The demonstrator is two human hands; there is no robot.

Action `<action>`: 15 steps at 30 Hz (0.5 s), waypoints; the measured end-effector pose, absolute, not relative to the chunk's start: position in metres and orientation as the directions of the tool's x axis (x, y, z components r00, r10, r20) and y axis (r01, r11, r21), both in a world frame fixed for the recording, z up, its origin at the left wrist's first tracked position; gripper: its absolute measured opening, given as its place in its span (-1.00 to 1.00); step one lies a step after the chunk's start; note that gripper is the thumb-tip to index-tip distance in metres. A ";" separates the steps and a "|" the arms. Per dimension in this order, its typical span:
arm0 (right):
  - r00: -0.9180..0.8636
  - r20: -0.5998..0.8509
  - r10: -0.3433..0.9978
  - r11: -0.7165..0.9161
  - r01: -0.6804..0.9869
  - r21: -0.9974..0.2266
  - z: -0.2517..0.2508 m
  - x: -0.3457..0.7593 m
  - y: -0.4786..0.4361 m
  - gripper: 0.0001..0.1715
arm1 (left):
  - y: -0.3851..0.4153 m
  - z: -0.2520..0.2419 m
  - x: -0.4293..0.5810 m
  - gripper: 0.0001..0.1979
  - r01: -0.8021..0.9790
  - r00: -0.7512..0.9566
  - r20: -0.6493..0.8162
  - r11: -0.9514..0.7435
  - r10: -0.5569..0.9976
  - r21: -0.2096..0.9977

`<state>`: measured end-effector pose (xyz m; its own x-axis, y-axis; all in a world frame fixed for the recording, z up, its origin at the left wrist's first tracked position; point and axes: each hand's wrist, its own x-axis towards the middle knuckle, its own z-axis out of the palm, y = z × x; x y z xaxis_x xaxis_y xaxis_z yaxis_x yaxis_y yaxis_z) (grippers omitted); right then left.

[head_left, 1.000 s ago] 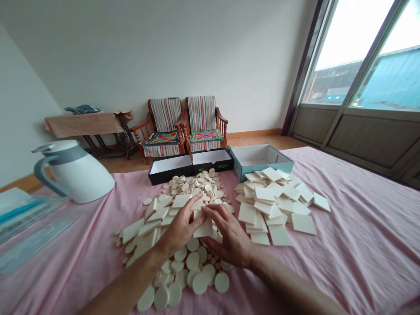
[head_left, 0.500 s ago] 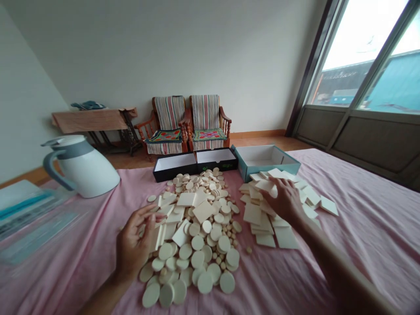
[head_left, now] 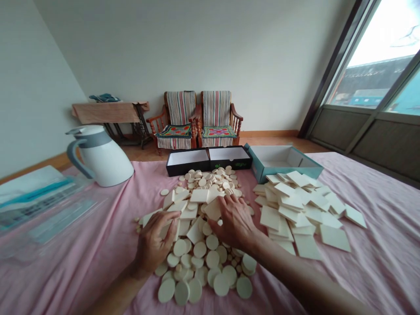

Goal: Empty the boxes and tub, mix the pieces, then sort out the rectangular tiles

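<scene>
A mixed pile of round wooden discs [head_left: 221,284], small wooden beads and square wooden tiles [head_left: 199,195] lies in the middle. At its left side, my left hand [head_left: 156,240] is curled, thumb and fingers pinched round a square tile at the pile's edge. My right hand [head_left: 234,221] reaches over the pile from the right, thumb and fingers round a pale square tile [head_left: 213,210]. A separate heap of square tiles [head_left: 305,205] is to the right of my right hand.
Behind the piles stand a black box with two compartments [head_left: 210,165] and a light blue box [head_left: 278,168]. A white jug [head_left: 106,157] and plastic packages [head_left: 42,197] are at the left on the pink cloth [head_left: 108,218].
My right hand has moved left from the heap of tiles to the mixed pile and now grips a tile there. My left hand stays at the pile's left side. The view has shifted slightly.
</scene>
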<state>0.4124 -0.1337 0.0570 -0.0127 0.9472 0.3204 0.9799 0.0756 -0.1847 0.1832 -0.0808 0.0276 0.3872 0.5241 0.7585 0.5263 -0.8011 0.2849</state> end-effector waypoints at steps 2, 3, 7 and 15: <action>-0.024 0.321 0.947 0.081 0.983 -0.165 0.057 0.407 -0.134 -0.59 | -0.081 0.027 0.182 -0.84 0.543 0.369 0.744 -0.779 0.557 0.313; -0.033 0.319 0.947 0.090 0.982 -0.164 0.057 0.407 -0.135 -0.59 | -0.081 0.027 0.181 -0.84 0.548 0.362 0.739 -0.770 0.569 0.325; -0.011 0.346 0.938 0.092 0.971 -0.219 0.063 0.424 -0.140 -0.56 | -0.080 0.027 0.179 -0.85 0.561 0.337 0.723 -0.746 0.602 0.360; 0.348 0.481 0.805 -0.327 0.936 -0.131 0.074 0.557 -0.149 -0.47 | -0.080 0.027 0.181 -0.85 0.579 0.301 0.714 -0.716 0.632 0.390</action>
<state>0.5571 -0.1487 0.0736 0.3479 0.8046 0.4813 0.9361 -0.3266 -0.1307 0.1807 -0.0798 0.0272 0.3009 0.6323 0.7139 0.5786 -0.7161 0.3904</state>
